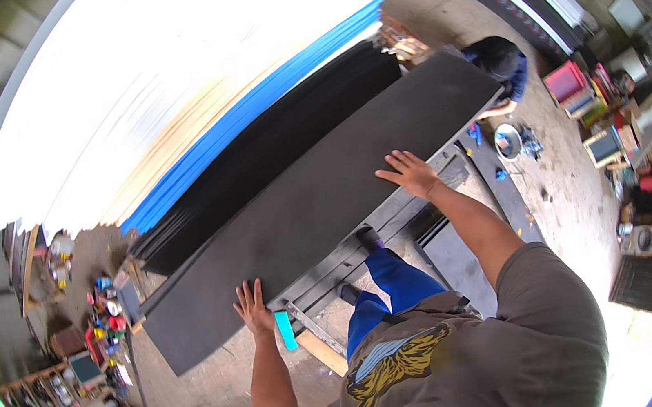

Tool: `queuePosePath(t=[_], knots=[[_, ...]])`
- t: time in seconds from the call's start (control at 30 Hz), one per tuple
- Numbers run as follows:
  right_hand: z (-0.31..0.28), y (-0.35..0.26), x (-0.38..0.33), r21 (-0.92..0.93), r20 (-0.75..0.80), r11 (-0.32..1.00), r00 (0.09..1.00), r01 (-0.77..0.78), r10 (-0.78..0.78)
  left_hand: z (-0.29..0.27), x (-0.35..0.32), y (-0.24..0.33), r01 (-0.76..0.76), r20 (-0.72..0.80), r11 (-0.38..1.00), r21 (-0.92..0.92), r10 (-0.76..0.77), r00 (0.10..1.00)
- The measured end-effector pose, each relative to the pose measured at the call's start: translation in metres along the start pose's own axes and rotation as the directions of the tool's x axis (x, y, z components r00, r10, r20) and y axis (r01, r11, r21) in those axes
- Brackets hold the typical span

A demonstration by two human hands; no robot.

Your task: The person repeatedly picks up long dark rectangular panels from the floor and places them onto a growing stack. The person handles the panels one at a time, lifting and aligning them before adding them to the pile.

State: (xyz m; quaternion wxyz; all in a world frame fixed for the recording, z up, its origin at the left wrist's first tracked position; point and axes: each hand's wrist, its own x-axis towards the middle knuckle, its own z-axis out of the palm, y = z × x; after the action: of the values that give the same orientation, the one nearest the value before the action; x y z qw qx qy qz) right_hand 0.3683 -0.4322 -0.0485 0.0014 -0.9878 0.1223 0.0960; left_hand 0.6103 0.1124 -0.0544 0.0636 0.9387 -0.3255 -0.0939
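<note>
A long black sheet (316, 192) lies slantwise in front of me, from the lower left up to the upper right. My left hand (253, 307) rests on its near edge toward the left end, with fingers spread over the top face. Farther right, my right hand (409, 174) lies with spread fingers on the same near edge. Both palms touch the sheet, and neither hand is closed around anything. Whether my thumbs or palms reach under the edge is hidden. Beneath the sheet, a dark bench or frame (394, 223) partly shows beside my feet.
Behind the sheet rises a tall stack of black, blue (255, 102), tan and white sheets. A co-worker (499, 65) bends at the far right end, near a white bucket (508, 142). Below my left hand is a teal strip (286, 331); cluttered shelves (58, 391) stand at left.
</note>
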Motion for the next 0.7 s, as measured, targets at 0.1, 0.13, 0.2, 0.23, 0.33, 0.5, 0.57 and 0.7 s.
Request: queuePosePath(t=[0.1,0.13,0.2,0.23,0.33,0.5,0.57,0.7], knots=[[0.016,0.017,0.004,0.158,-0.159,0.987,0.987,0.007,0.018,-0.029,0.022,0.028,-0.065,-0.07,0.998,-0.001,0.065,0.995],[0.006,0.011,0.007,0.176,-0.173,0.984,0.985,0.003,0.028,-0.039,0.023,0.03,-0.072,-0.074,0.997,-0.01,0.071,0.995],[0.042,0.038,-0.002,0.103,-0.276,0.995,0.961,0.013,0.016,-0.03,0.044,0.031,-0.089,-0.032,0.995,0.041,0.09,0.995],[0.044,0.033,0.0,0.097,-0.142,0.995,0.989,-0.02,0.034,-0.02,0.043,0.024,-0.037,-0.04,0.998,0.048,0.039,0.998],[0.056,0.032,-0.001,0.106,-0.017,0.99,0.995,-0.094,0.096,0.002,0.046,0.016,0.057,0.105,0.998,0.023,-0.059,0.993],[0.052,0.024,0.004,0.09,0.065,0.986,0.989,-0.142,0.136,0.019,0.036,0.02,0.107,0.223,0.993,0.04,-0.113,0.968],[0.045,0.024,0.004,0.092,0.137,0.977,0.975,-0.19,0.177,0.019,0.04,0.023,0.101,0.236,0.995,0.012,-0.101,0.967],[0.051,0.022,0.002,0.049,0.126,0.979,0.974,-0.198,0.191,0.032,0.043,0.023,0.114,0.209,0.993,-0.004,-0.11,0.972]])
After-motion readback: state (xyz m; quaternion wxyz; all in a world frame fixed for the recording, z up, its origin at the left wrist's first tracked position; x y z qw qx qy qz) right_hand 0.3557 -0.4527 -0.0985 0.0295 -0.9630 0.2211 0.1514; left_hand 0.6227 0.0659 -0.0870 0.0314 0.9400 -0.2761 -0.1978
